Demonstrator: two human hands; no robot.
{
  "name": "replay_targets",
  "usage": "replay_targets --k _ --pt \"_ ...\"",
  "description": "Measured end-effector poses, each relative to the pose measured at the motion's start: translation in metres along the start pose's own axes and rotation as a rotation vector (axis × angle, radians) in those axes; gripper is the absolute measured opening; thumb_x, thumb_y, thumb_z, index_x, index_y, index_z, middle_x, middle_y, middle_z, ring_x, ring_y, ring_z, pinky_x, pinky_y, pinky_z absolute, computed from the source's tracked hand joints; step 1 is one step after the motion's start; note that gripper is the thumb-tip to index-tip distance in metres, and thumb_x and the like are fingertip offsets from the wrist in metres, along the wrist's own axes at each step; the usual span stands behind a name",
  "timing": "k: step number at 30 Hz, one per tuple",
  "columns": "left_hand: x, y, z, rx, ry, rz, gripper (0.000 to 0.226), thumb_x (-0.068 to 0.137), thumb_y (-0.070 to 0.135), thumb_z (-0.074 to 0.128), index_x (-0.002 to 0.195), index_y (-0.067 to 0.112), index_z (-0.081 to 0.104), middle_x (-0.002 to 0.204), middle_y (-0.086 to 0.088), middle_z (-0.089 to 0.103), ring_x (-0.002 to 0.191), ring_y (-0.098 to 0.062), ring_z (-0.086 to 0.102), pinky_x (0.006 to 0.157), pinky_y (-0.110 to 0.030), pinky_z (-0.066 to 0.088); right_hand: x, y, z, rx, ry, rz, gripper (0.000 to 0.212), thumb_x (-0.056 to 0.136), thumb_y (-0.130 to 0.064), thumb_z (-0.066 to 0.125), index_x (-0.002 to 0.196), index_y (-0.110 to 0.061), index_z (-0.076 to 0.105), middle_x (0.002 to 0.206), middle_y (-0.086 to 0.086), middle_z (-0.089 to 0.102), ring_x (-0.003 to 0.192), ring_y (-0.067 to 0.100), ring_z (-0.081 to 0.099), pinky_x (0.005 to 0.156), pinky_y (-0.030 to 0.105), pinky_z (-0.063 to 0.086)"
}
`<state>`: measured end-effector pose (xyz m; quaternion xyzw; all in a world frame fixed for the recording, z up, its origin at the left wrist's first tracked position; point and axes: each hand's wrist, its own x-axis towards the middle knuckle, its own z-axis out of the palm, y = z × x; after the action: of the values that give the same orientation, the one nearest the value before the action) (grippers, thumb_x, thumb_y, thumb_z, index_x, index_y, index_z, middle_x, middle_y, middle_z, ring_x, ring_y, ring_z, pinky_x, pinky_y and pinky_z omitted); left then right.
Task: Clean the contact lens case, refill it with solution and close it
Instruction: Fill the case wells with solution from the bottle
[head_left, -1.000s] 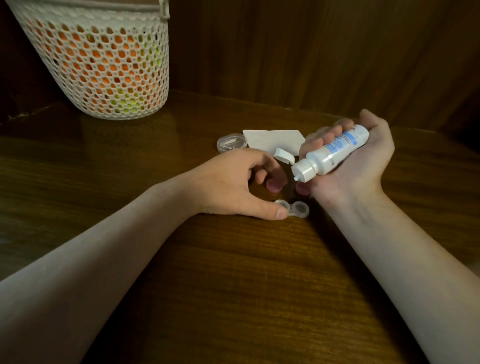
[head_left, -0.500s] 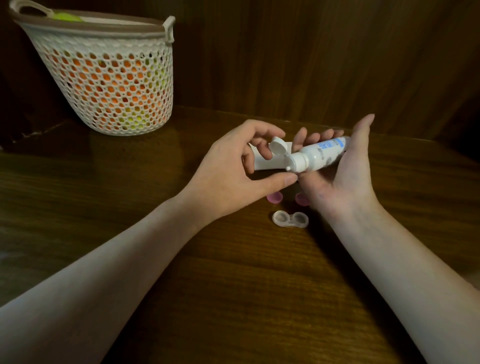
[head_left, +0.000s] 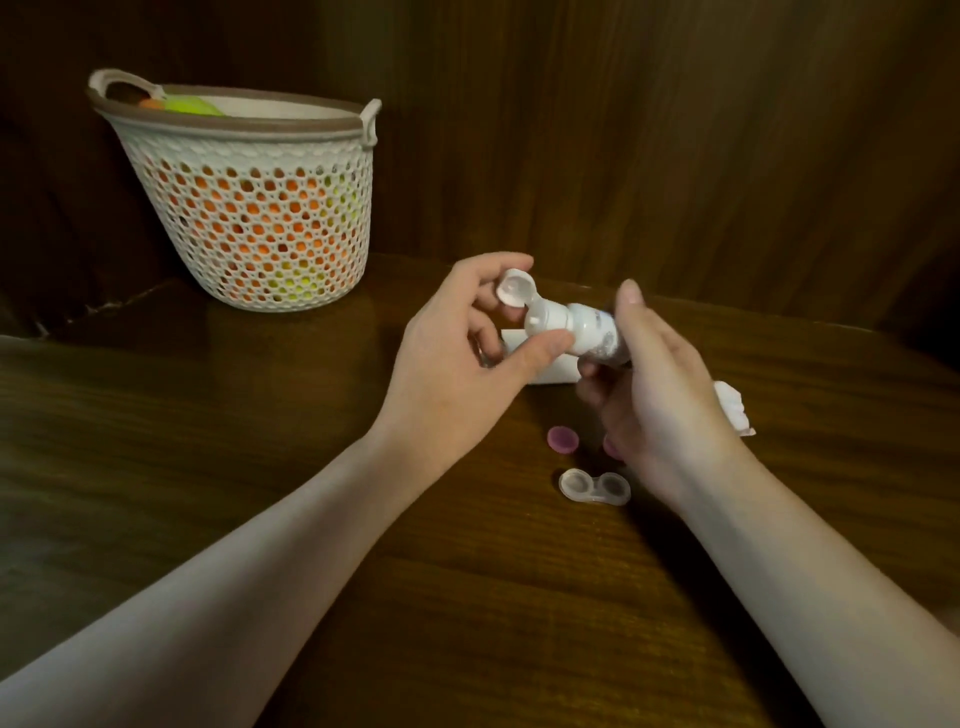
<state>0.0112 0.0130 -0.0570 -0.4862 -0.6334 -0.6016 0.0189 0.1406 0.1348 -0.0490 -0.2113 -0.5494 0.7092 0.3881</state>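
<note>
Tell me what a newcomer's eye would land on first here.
The two hands at centre: the right hand grips a small white solution bottle while the left hand fingers its flipped-open cap. Below them an uncapped clear lens case lies on the dark wooden table. A white mesh basket stands at the back left.

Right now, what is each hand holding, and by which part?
The right hand grips the bottle round its body. The left hand pinches its neck with the thumb, fingers at the open flip cap.
</note>
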Motion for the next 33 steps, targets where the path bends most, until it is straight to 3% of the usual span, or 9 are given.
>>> replay_targets --k 2,5,8,12,16,21,23,28,33 --pt "0.001 0.005 0.000 -0.005 0.008 -0.010 0.061 0.091 0.030 0.081 0.146 0.024 0.055 0.112 0.012 0.065 0.076 -0.008 0.063 0.066 -0.013 0.052 0.000 0.001 -0.003 -0.158 -0.023 -0.029 0.036 0.104 -0.053 0.063 0.097 -0.020 0.076 0.075 -0.002 0.063 0.065 0.011 0.058 0.058 0.023 0.049" --pt "0.001 0.005 -0.003 -0.036 0.041 -0.043 0.057 0.093 0.026 0.080 0.144 0.025 0.055 0.112 0.015 0.064 0.079 -0.005 0.064 0.067 -0.013 0.053 -0.002 -0.005 -0.007 -0.253 -0.098 -0.051 0.036 0.098 -0.062 0.066 0.115 -0.033 0.081 0.085 -0.007 0.072 0.070 0.010 0.064 0.068 0.033 0.050" --pt "0.002 0.006 -0.003 -0.018 0.080 -0.049 0.046 0.096 0.025 0.077 0.139 0.023 0.061 0.109 0.016 0.063 0.080 -0.002 0.063 0.067 -0.012 0.053 -0.004 -0.006 -0.007 -0.387 -0.162 -0.098 0.039 0.090 -0.069 0.072 0.119 -0.045 0.078 0.089 -0.009 0.078 0.074 0.012 0.070 0.073 0.042 0.050" --pt "0.001 0.006 -0.006 0.032 0.093 -0.005 0.041 0.099 0.026 0.073 0.139 0.021 0.065 0.114 0.007 0.069 0.087 -0.006 0.067 0.070 -0.017 0.058 -0.010 -0.005 -0.007 -0.599 -0.283 -0.246 0.022 0.092 -0.059 0.070 0.113 -0.058 0.071 0.090 -0.014 0.077 0.071 0.004 0.071 0.061 0.018 0.054" --pt "0.001 0.006 -0.006 0.107 0.127 0.064 0.040 0.099 0.023 0.074 0.139 0.017 0.069 0.123 0.004 0.074 0.100 -0.005 0.070 0.079 -0.015 0.059 -0.010 0.000 -0.007 -0.712 -0.303 -0.300 0.023 0.101 -0.050 0.062 0.123 -0.047 0.065 0.087 -0.020 0.073 0.074 -0.001 0.068 0.058 0.011 0.050" --pt "0.001 0.003 -0.004 0.189 0.173 0.129 0.038 0.097 0.019 0.077 0.134 0.012 0.073 0.119 0.002 0.077 0.091 0.006 0.066 0.074 -0.005 0.052 -0.007 0.006 -0.008 -0.746 -0.293 -0.273 0.038 0.103 -0.048 0.058 0.134 -0.029 0.067 0.086 -0.024 0.070 0.081 0.003 0.068 0.067 0.015 0.051" --pt "0.001 0.003 -0.004 0.210 0.177 0.152 0.037 0.097 0.018 0.077 0.134 0.011 0.073 0.119 0.002 0.078 0.091 0.008 0.065 0.075 -0.004 0.052 -0.006 0.006 -0.009 -0.748 -0.292 -0.268 0.038 0.104 -0.047 0.058 0.135 -0.027 0.067 0.086 -0.025 0.070 0.082 0.003 0.068 0.068 0.015 0.051" --pt "0.000 0.004 -0.005 0.221 0.195 0.207 0.038 0.097 0.015 0.077 0.134 0.007 0.073 0.120 -0.003 0.078 0.102 -0.006 0.071 0.080 -0.011 0.058 -0.006 0.006 -0.011 -0.752 -0.290 -0.273 0.038 0.104 -0.046 0.058 0.136 -0.027 0.067 0.088 -0.022 0.071 0.084 0.001 0.068 0.068 0.013 0.052" --pt "-0.002 0.006 0.000 0.183 0.147 0.273 0.040 0.097 0.013 0.077 0.135 0.004 0.071 0.127 -0.007 0.076 0.112 -0.012 0.072 0.088 -0.022 0.062 -0.006 0.004 -0.010 -0.783 -0.274 -0.341 0.037 0.099 -0.055 0.062 0.133 -0.041 0.062 0.105 -0.016 0.071 0.095 0.005 0.070 0.072 0.016 0.056"
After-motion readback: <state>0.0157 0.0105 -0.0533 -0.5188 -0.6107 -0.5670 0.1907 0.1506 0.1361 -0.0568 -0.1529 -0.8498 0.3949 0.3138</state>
